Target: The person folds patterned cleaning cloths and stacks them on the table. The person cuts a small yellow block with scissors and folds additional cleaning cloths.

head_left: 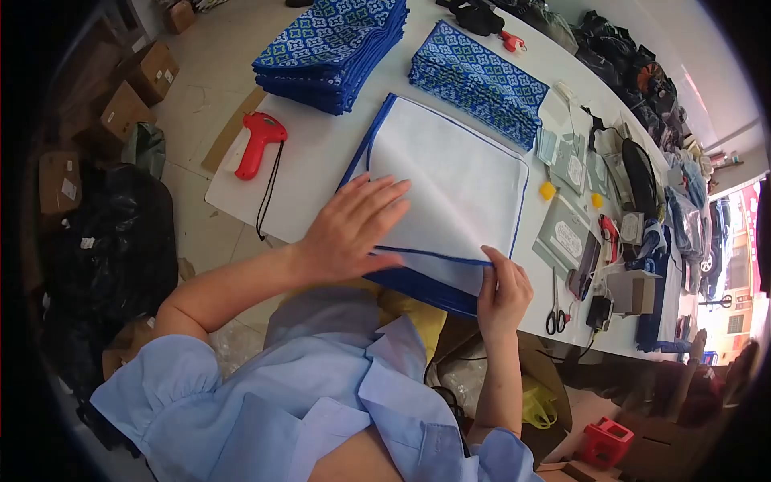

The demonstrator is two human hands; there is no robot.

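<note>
A square white cloth piece with blue edging (450, 173) lies in front of me on the table, its near edge slightly lifted. More white and dark blue cloth (422, 291) shows beneath it at the table's front edge. My left hand (353, 229) rests on the cloth's left side, fingers stretched out and holding nothing. At the near right corner, my right hand (504, 289) pinches the cloth's edge between thumb and fingers. Beyond it are a tall stack of blue patterned cloth pieces (333, 52) and a second patterned stack (482, 80).
A red tagging gun (261, 145) with a black cord lies to the left. On the right are printed grey-green cards (564, 233), black-handled scissors (556, 313) and small yellow pieces (548, 190). Cardboard boxes (128, 112) and a black bag (120, 241) stand on the floor.
</note>
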